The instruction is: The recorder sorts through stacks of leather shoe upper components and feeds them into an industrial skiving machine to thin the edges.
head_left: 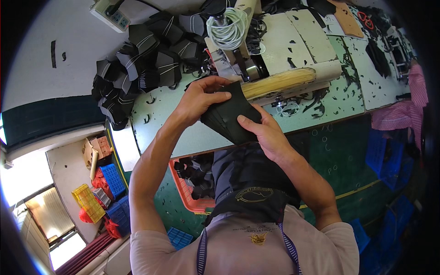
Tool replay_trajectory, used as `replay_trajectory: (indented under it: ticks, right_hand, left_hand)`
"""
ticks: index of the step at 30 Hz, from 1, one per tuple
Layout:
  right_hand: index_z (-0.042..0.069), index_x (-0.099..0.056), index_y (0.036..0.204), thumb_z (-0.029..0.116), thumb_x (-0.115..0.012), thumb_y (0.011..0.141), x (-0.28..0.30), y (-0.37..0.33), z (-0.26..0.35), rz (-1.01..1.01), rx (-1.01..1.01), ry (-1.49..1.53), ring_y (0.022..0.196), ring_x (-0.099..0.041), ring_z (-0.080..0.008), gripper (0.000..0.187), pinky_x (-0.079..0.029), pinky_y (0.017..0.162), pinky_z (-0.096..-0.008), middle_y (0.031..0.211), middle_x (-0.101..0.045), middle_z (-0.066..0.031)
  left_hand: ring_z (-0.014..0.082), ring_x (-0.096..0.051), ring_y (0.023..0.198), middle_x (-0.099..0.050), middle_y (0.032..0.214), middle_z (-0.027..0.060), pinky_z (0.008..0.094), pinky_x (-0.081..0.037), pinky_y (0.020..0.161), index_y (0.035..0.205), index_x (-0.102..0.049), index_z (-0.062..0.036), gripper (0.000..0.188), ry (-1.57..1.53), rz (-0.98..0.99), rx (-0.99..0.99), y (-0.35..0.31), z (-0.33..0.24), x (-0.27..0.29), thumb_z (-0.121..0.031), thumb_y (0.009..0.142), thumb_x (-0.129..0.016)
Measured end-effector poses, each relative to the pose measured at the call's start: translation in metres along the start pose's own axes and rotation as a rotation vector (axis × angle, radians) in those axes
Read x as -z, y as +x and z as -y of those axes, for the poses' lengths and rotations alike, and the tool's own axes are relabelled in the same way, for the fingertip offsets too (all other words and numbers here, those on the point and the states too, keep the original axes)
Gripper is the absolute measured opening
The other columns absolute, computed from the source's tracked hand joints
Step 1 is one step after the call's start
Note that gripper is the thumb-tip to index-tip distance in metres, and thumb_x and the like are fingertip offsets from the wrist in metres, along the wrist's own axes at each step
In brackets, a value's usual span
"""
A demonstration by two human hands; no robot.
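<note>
Between both hands is a small fanned stack of flat black cut pieces (231,114), held above the front edge of the pale green worktable (178,133). My left hand (204,98) grips its upper left side, thumb on top and fingers behind. At its right side my right hand (268,133) pinches the stack, thumb on the face and fingers at the back. Their material, cloth or thin leather, I cannot make out. Just beyond the stack stands a cream-coloured machine (293,41) with a dark metal roller (254,71) and a worn yellow padded bar (279,82).
Bundles of black pieces tied with pale string (146,59) crowd the table's far left. A coil of whitish cord (228,28) hangs on the machine. Black scraps (316,98) litter the tabletop. Below the table edge sits a coral basket (183,190) of dark pieces.
</note>
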State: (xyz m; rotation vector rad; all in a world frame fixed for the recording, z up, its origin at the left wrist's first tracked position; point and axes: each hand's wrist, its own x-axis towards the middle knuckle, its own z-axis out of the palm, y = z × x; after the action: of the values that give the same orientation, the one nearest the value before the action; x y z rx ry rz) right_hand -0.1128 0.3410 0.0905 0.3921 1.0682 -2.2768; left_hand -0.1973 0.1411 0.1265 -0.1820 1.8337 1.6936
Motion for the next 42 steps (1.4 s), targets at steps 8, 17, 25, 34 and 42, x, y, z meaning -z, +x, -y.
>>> replay_trajectory:
  ticks: [8, 17, 25, 34, 42]
  right_hand:
    - [0.0, -0.051, 0.129, 0.016, -0.061, 0.099, 0.011, 0.009, -0.008, -0.107, 0.035, 0.063, 0.102, -0.062, -0.0128, 0.035, -0.049, 0.091, -0.0274, 0.113, -0.064, -0.0091]
    - [-0.001, -0.051, 0.13, 0.01, -0.054, 0.101, 0.012, 0.008, -0.006, -0.233, 0.156, 0.23, 0.109, -0.06, -0.015, 0.031, -0.046, 0.098, -0.0303, 0.12, -0.063, -0.0092]
    - [0.0, -0.049, 0.133, 0.006, -0.054, 0.1, 0.003, 0.009, -0.013, -0.202, 0.223, 0.313, 0.115, -0.058, -0.016, 0.034, -0.045, 0.101, -0.0308, 0.127, -0.06, -0.01]
    - [0.002, -0.047, 0.134, 0.005, -0.056, 0.099, 0.008, 0.007, -0.016, -0.254, 0.3, 0.301, 0.116, -0.057, -0.0159, 0.036, -0.047, 0.101, -0.0323, 0.129, -0.058, -0.0091]
    - [0.005, -0.047, 0.132, 0.004, -0.055, 0.099, 0.011, 0.008, -0.021, -0.25, 0.327, 0.335, 0.113, -0.061, -0.0166, 0.034, -0.05, 0.097, -0.0323, 0.126, -0.06, -0.0081]
  left_hand:
    - [0.0168, -0.068, 0.085, -0.073, 0.094, 0.0103, 0.0302, -0.051, 0.081, 0.109, -0.072, -0.0012, 0.043, 0.566, -0.204, 0.133, 0.022, 0.004, -0.008, -0.03, 0.078, -0.077]
    - [0.012, -0.064, 0.078, -0.072, 0.089, 0.0064, 0.027, -0.05, 0.074, 0.105, -0.073, 0.0014, 0.032, 0.423, -0.127, 0.029, 0.032, -0.005, -0.008, -0.022, 0.083, -0.076]
    - [0.0163, -0.067, 0.086, -0.074, 0.097, 0.011, 0.0294, -0.051, 0.081, 0.108, -0.074, 0.0002, 0.038, 0.704, -0.227, 0.091, 0.037, -0.016, -0.012, -0.026, 0.08, -0.073]
    - [0.016, -0.067, 0.083, -0.073, 0.095, 0.0104, 0.029, -0.051, 0.081, 0.11, -0.072, 0.0041, 0.038, 0.563, -0.155, 0.083, 0.035, -0.013, -0.012, -0.024, 0.086, -0.073]
    - [0.0145, -0.066, 0.08, -0.073, 0.092, 0.0086, 0.027, -0.05, 0.076, 0.105, -0.074, 0.0026, 0.034, 0.293, -0.108, 0.023, 0.033, -0.008, 0.0, -0.023, 0.083, -0.075]
